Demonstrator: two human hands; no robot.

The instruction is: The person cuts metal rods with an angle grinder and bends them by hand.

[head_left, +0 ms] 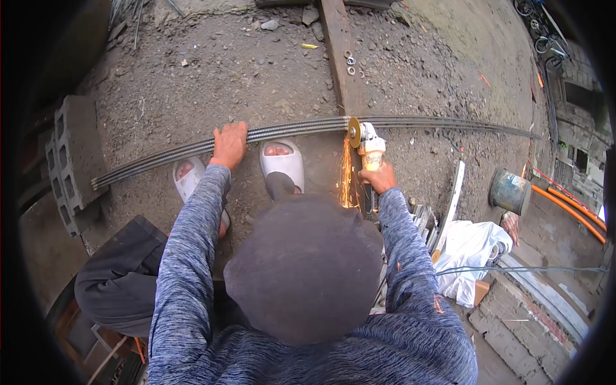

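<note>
While left fingers (233,130) grip metal bars (295,127) and right fingers (369,175) a grinder (372,147), stony ground (224,77) and a timber (337,45) lie beneath the bars.

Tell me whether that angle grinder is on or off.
On: sparks stream below the angle grinder's disc at the metal rods; the right hand grips it.

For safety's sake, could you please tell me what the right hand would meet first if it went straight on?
Past the grinder that the right hand holds, the rods look first in line, though depth is hard to judge.
</note>
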